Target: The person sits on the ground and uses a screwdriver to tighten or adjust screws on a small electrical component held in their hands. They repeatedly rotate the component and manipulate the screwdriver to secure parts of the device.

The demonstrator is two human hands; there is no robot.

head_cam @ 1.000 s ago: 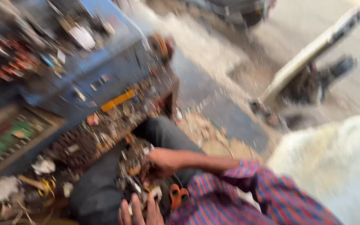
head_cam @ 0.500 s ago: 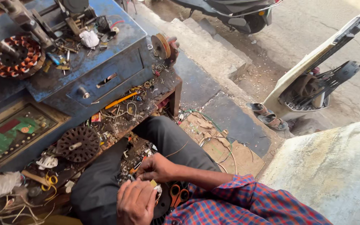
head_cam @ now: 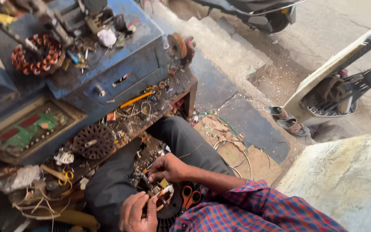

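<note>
I sit with dark trousers [head_cam: 121,176] and a round black motor stator [head_cam: 170,206] in my lap. My left hand [head_cam: 140,212] grips the stator's near edge from below. My right hand [head_cam: 168,167], in a red and blue checked sleeve, pinches down on the small parts and wires at the stator's top. Orange-handled scissors [head_cam: 190,195] lie against the stator just right of my hands. What my fingers pinch is too small to make out.
A low wooden bench [head_cam: 151,107] cluttered with wires, a dark round rotor plate [head_cam: 93,141] and a yellow pencil stands ahead. A blue metal box [head_cam: 121,64] holds a copper-wound stator [head_cam: 37,53]. Sandals [head_cam: 288,120], a stone step and a pale block [head_cam: 348,180] lie right.
The blurred view has steadied and come closer. My right hand has stayed on the stator's top and my left hand has settled under it.
</note>
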